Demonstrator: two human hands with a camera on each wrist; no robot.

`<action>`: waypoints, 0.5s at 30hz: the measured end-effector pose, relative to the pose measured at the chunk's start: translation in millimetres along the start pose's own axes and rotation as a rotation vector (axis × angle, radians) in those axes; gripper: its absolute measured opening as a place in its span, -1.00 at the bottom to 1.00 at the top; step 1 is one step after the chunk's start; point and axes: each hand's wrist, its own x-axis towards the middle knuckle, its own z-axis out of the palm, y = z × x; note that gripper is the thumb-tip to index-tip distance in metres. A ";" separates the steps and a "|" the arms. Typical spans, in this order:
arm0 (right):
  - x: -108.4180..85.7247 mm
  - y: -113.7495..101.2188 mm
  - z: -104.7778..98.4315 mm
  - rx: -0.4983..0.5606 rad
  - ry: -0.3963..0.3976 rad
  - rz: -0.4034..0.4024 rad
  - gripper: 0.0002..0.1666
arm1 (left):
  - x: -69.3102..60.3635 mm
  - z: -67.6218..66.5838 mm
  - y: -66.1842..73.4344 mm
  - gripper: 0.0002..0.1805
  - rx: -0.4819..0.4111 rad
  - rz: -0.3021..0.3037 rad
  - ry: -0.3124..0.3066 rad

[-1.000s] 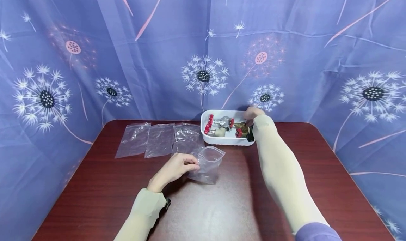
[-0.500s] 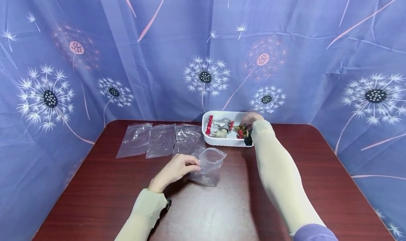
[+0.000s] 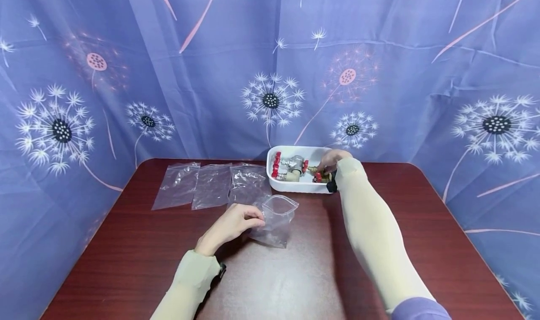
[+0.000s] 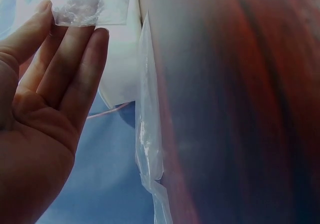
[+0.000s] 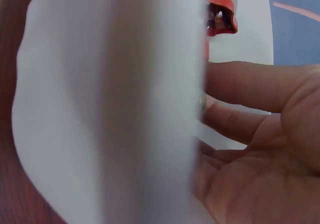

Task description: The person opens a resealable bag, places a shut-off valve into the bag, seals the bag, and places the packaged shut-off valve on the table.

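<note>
My left hand [image 3: 234,224] pinches the edge of a clear zip bag [image 3: 274,228], whose mouth gapes upward on the table. In the left wrist view, the bag's plastic [image 4: 92,6] shows at the thumb and fingertips. My right hand [image 3: 333,160] reaches into the right end of a white tray [image 3: 301,188] and grips a brass valve [image 3: 312,169] with a red handle. The tray wall [image 5: 125,109] hides those fingertips in the right wrist view; a speck of brass shows between thumb and finger. Another red-handled brass valve [image 3: 318,178] lies just in front.
Silver and cream valves [image 3: 295,165] with red handles fill the tray's left half. Several flat clear bags [image 3: 177,186] lie in a row left of the tray. A patterned blue curtain [image 3: 211,76] hangs behind the table [image 3: 139,264].
My right hand has lowered and shifted slightly left within the tray, and the brass valve has moved slightly left with it. The left hand keeps hold of the bag in place.
</note>
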 end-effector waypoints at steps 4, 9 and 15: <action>2.7 0.0 -1.5 0.053 0.005 0.007 -0.89 | -0.5 0.1 -1.9 -0.93 -0.001 0.000 0.006; 4.9 1.9 -6.6 0.158 -0.007 -0.018 -0.80 | -0.9 0.7 -3.3 -0.94 0.002 -0.010 0.012; 5.0 6.5 -11.4 0.366 -0.015 -0.020 -0.81 | 1.2 0.7 -2.8 -0.93 -0.007 -0.003 -0.001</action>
